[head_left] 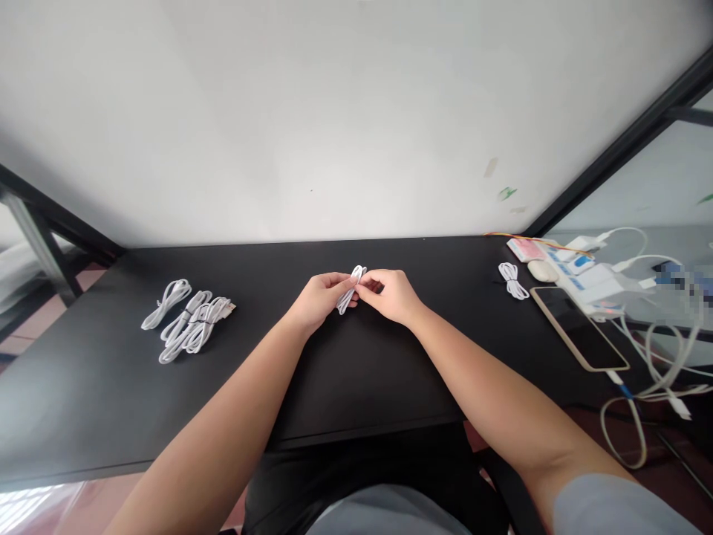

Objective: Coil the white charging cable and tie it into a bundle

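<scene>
Over the middle of the black table, a white cable (346, 299) folded into a narrow bundle is held at a slant. My left hand (326, 297) grips the bundle with its thumb across the front. My right hand (388, 292) pinches at the bundle's middle from the right, thumb and index finger together. What the right fingertips hold is too small to make out. At the left lie several white cable bundles (203, 325) bound with dark ties, one looped cable (167, 303) among them. Another tied white cable bundle (513, 281) rests at the right.
A phone (579, 327) with a charging cord lies at the right. Behind it, a power strip (573, 276) carries white chargers (610, 286), with a white mouse (543, 270) beside it. Loose cords (668, 371) hang over the right edge. A pale wall (334, 119) borders the table's back.
</scene>
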The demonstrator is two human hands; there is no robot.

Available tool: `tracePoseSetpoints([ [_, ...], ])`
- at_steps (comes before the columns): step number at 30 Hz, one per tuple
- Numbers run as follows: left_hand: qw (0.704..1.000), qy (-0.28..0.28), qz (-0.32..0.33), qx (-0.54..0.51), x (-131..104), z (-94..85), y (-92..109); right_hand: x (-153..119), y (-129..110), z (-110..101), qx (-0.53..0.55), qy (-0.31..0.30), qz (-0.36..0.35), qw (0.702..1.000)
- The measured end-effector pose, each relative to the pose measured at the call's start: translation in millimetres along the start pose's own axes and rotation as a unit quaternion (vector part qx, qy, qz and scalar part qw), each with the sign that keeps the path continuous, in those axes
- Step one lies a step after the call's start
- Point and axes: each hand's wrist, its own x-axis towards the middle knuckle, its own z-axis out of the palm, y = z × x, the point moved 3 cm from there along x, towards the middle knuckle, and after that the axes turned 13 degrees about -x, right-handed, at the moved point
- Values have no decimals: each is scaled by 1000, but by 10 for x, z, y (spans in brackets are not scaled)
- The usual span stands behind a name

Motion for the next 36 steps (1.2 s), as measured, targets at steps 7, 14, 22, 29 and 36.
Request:
tracePoseSetpoints([
  [7, 999, 24, 24, 11, 7, -29, 6, -1, -8, 12, 26, -28, -1, 999],
  [14, 998, 48, 37, -7, 15, -39, 0, 13, 0, 26, 28, -31, -3, 999],
  [22, 998, 44, 35, -17, 16, -27, -9, 30, 46, 20, 61, -51, 17, 997],
  [29, 1000, 19, -2, -2, 18, -50, -11, 15, 8, -21, 48, -74, 9, 996],
  [36, 1000, 18, 2, 25, 5, -41, -13, 2, 16, -11, 51, -113, 11, 992],
])
